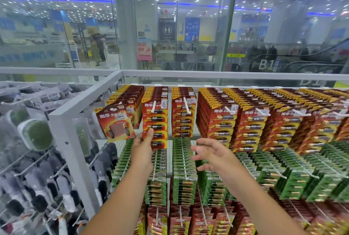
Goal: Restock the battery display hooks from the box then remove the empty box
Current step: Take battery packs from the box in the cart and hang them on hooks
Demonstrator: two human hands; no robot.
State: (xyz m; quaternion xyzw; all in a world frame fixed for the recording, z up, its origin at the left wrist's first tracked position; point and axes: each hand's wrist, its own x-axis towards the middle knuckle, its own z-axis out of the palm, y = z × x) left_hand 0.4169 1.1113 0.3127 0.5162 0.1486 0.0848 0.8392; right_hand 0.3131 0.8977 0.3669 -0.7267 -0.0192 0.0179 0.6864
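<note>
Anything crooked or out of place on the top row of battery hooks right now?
Yes. The front two-battery pack on the leftmost top hook hangs tilted and swung out, unlike the straight packs beside it. The left hand holds the next column's pack.

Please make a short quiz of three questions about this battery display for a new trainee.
1. True or false: the right hand holds a battery pack.
2. Which hand touches the red pack on the top row hook? A) left B) right
3. What colour are the packs in the row directly below the red ones?

Key:
1. False; it is open and holds nothing.
2. A, the left hand.
3. Green.
</note>
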